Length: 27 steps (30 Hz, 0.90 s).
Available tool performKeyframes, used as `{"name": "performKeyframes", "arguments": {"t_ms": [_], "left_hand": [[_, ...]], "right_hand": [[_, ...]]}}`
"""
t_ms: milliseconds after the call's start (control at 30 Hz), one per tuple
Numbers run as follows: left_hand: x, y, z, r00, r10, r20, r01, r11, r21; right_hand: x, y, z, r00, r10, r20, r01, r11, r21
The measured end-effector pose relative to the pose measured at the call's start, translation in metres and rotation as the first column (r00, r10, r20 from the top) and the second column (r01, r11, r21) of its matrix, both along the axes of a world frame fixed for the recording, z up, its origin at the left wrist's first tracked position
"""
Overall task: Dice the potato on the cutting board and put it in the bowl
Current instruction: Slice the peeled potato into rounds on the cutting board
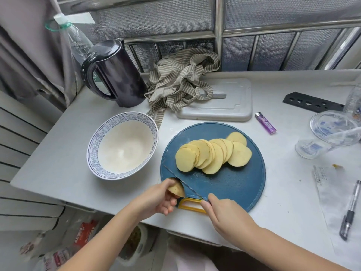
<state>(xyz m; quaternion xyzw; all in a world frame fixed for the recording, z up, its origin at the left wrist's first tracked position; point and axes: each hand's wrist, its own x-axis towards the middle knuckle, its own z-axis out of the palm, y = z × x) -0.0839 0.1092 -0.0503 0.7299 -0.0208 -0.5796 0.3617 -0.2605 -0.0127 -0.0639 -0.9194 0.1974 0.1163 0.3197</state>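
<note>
Nearest, the left hand (162,199) curls round a potato end piece (176,189) at the seven o'clock rim of the blue cutting board (238,184). The right hand (221,211) grips a knife (183,182), its blade lying along that piece's cut face. Fanned potato slices (213,154) cover the board's middle. At the board's nine o'clock, a bowl (93,153) sits on the desk (58,163).

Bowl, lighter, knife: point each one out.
bowl (92,153), head view, left patterned rim.
lighter (265,123), head view, middle of its purple body.
knife (184,183), head view, middle of the blade.
</note>
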Motion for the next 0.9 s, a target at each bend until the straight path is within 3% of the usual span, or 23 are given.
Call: {"name": "performKeyframes", "arguments": {"t_ms": [133,333,633,900], "left_hand": [[-0.001,0.001,-0.003,0.998,-0.047,-0.042,0.046,0.999,-0.018],[0.002,0.003,-0.006,0.999,-0.043,0.011,0.043,0.999,-0.018],[0.003,0.004,-0.01,0.993,-0.092,0.08,0.094,0.995,-0.028],[0.001,0.002,-0.013,0.984,-0.115,0.134,0.123,0.991,-0.056]], "right_hand": [[-0.01,-0.003,0.006,0.999,0.043,-0.011,-0.043,0.999,-0.03],[-0.011,-0.003,0.01,0.991,0.133,0.023,-0.132,0.99,-0.041],[-0.008,0.001,0.003,0.991,0.131,0.009,-0.131,0.99,0.047],[-0.003,0.006,0.015,0.987,0.143,-0.078,-0.144,0.99,-0.003]]}}
